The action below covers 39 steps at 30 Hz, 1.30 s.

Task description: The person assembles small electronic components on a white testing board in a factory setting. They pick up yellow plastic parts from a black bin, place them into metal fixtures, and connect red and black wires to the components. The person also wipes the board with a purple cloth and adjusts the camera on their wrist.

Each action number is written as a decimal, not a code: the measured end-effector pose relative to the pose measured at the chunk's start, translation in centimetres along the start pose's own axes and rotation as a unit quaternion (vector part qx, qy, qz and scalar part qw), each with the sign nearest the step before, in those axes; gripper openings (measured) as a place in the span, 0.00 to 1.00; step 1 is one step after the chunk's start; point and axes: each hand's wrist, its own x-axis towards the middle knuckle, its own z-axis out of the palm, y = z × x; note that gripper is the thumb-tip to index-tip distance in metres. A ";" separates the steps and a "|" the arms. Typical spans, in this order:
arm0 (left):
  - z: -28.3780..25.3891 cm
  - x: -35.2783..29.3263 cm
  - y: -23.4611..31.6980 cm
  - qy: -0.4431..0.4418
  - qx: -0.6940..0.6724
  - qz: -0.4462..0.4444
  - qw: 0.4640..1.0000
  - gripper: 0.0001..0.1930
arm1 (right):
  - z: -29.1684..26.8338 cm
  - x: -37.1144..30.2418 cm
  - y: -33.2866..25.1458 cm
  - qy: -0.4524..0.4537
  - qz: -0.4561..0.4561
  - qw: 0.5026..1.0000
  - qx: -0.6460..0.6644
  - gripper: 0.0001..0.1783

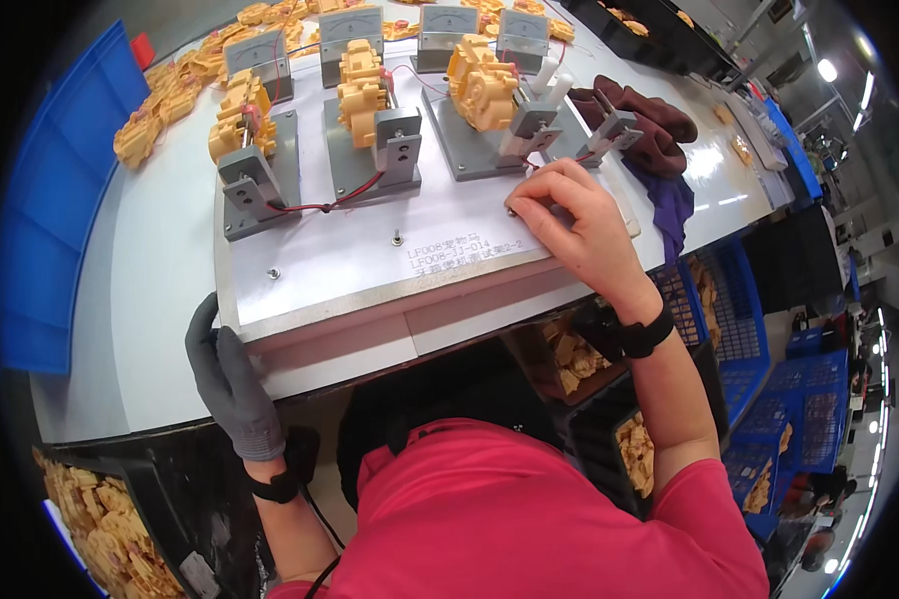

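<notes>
My right hand is bare, its thumb and forefinger closed on a small metal toggle switch at the right of a white test board. Two more toggle switches, one in the middle and one at the left, stand up from the board. My left hand, in a grey glove, rests by the board's near left corner with its fingers extended. Beige plastic gear housings sit in grey metal holders on the board: one at the left, one in the middle, one at the right.
Analog meters line up behind the holders. More beige housings lie at the back left, beside a blue bin. Dark cloths lie at right. Crates of beige parts stand below, left and right.
</notes>
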 end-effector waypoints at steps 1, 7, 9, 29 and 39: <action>0.0 0.0 0.1 -0.003 0.001 -0.003 1.000 0.19 | 0.0 0.0 0.0 0.000 -0.001 1.000 -0.005 0.04; -0.2 0.1 -0.5 0.000 0.026 0.046 0.999 0.19 | -0.1 0.2 -0.2 -0.007 -0.004 1.000 -0.012 0.04; -0.3 0.1 -0.4 -0.008 0.022 0.038 0.999 0.19 | -0.1 0.2 -0.6 0.003 0.008 1.000 -0.008 0.05; -0.5 0.1 0.3 0.001 0.010 0.040 0.999 0.18 | 5.9 2.2 -5.5 -0.071 -0.057 0.996 -0.017 0.06; -0.4 0.2 0.1 0.013 0.018 0.058 0.998 0.17 | 6.2 1.9 -5.4 -0.058 -0.054 0.997 -0.006 0.07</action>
